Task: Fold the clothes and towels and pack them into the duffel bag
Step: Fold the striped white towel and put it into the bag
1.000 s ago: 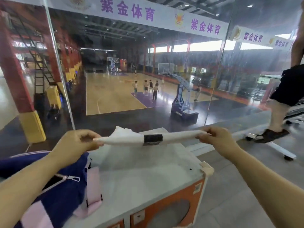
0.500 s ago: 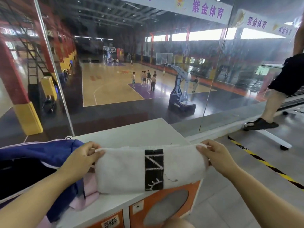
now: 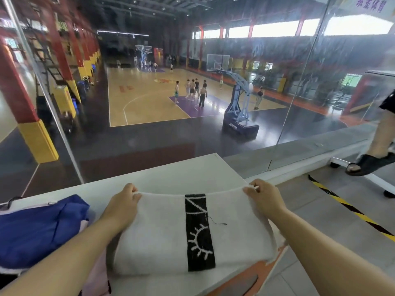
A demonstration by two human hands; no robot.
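Observation:
A white towel (image 3: 158, 236) with a black patterned stripe lies folded on the white counter top (image 3: 188, 174). My left hand (image 3: 124, 207) pinches its far left corner. My right hand (image 3: 264, 196) pinches its far right corner. The towel's near edge hangs a little over the counter's front. The blue duffel bag (image 3: 36, 229) sits at the left, its zip open, with a pink cloth (image 3: 97, 276) beside it under my left forearm.
A glass wall (image 3: 192, 103) rises right behind the counter, overlooking a basketball court. The counter has an orange front (image 3: 254, 272). At the right, a person's leg in a black sandal (image 3: 367, 165) steps on the floor near a yellow-black tape line (image 3: 350, 210).
The towel was held stretched in the air between both hands; it has come down and now lies flat and folded on the counter, both hands still on its far corners.

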